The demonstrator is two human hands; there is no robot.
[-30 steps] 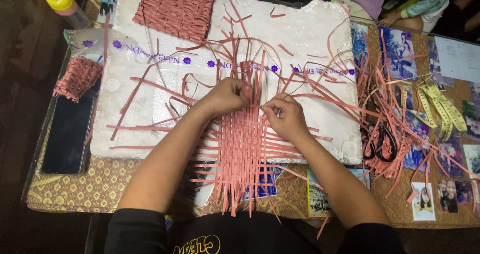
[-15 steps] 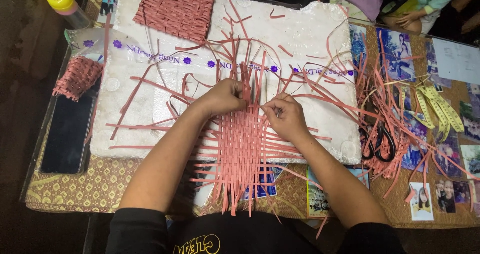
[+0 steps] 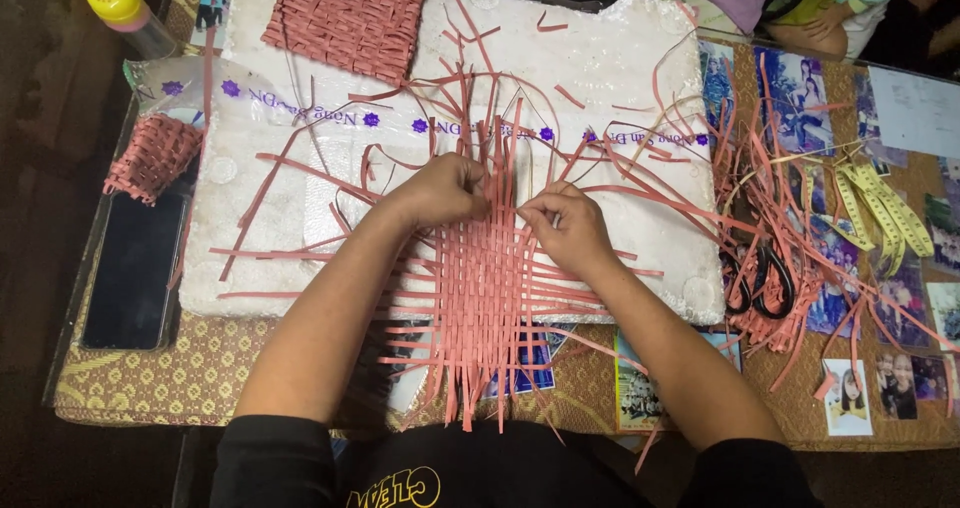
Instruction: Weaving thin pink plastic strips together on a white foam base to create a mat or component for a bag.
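Together, two hands (image 3: 505, 208) pinch one woven mat (image 3: 490, 298).

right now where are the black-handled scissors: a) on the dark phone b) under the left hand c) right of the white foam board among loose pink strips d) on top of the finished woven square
c: the black-handled scissors lie off the right edge of the white foam board, in a tangle of loose pink strips, away from both hands.

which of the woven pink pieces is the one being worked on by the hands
The flat woven mat in the middle, with loose strip ends all round; the left hand and right hand rest on its far edge. The finished panel and small basket lie untouched.
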